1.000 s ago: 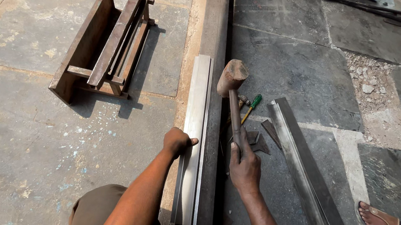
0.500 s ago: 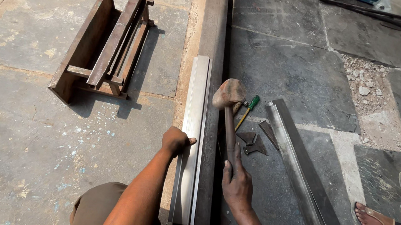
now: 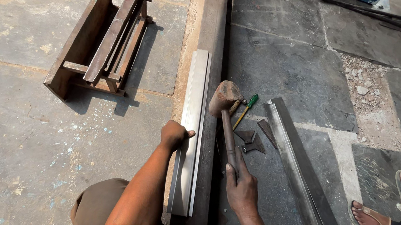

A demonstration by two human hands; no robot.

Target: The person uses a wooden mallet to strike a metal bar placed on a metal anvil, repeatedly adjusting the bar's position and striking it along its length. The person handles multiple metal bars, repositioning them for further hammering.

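My left hand [image 3: 174,134] presses on the left edge of a long shiny sheet-metal strip [image 3: 195,97] that lies lengthwise on a dark steel beam [image 3: 214,19]. My right hand [image 3: 241,187] grips the handle of a wooden mallet [image 3: 225,100]. The mallet head hangs just right of the strip, over the beam's right edge.
A rusty metal frame [image 3: 103,43] stands on the stone floor at the left. A green-handled screwdriver [image 3: 245,110], small dark metal offcuts [image 3: 252,140] and a long folded metal strip [image 3: 298,172] lie right of the beam. Another person's sandalled feet [image 3: 388,211] are at the right edge.
The mallet has swung down and back toward me, and its head now sits lower beside the strip. My right hand slid down along the handle. My left hand stayed on the strip.
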